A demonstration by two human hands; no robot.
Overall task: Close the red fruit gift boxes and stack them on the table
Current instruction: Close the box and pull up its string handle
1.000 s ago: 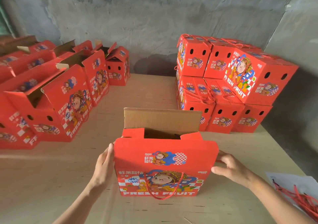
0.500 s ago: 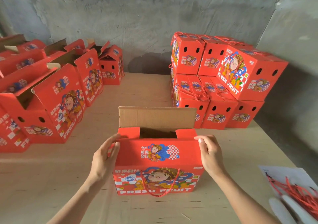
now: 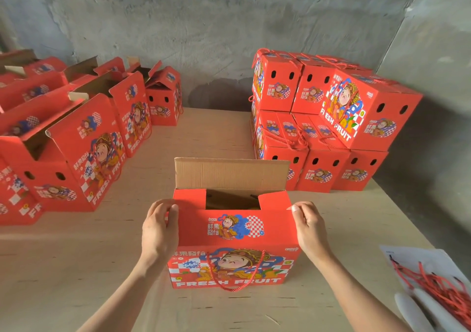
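Note:
A red fruit gift box stands on the wooden table right in front of me. Its near top flap is folded down, and the far flap stands upright showing brown cardboard. A gap in the top shows the dark inside. A red rope handle hangs on the front face. My left hand grips the box's top left corner with curled fingers. My right hand grips the top right corner the same way.
Closed red boxes are stacked two high at the back right by the wall. Several open red boxes line the left side. A white sheet with loose red rope handles lies at the front right table edge.
Both hands moved up onto the box's top corners and curled over them. The near flap has come down flatter over the opening.

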